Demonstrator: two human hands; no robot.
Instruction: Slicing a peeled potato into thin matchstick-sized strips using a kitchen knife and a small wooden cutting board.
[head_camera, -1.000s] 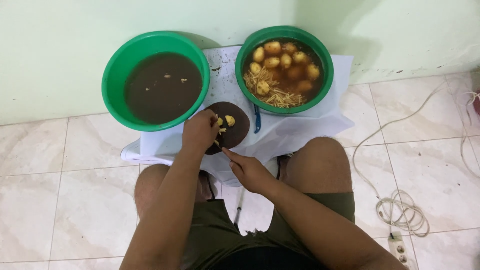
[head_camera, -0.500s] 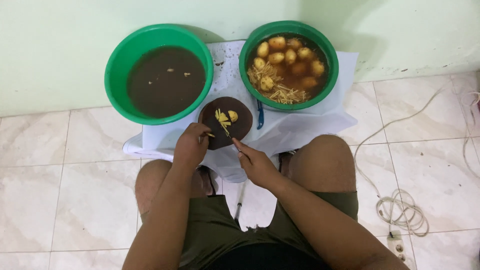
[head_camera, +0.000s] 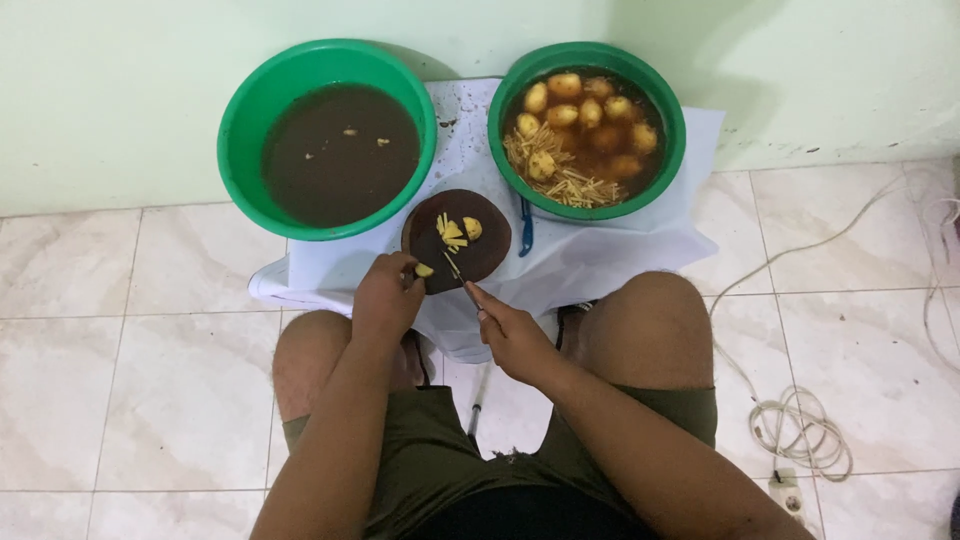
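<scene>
Two green basins (head_camera: 328, 137) (head_camera: 594, 125) sit at eleven and one o'clock of the round board (head_camera: 456, 240). The left hand (head_camera: 385, 298) pinches a yellow piece (head_camera: 424, 270) at the board's seven o'clock edge. The right hand (head_camera: 512, 335) grips a knife (head_camera: 453, 267), tip on the board.

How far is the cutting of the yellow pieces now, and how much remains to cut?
Done: a heap of thin yellow strips floats in the right green basin. In hand: the left hand holds a small yellow piece on the round dark board; the right hand holds a knife beside it. Left: several whole yellow lumps in that basin look uncut.
</scene>
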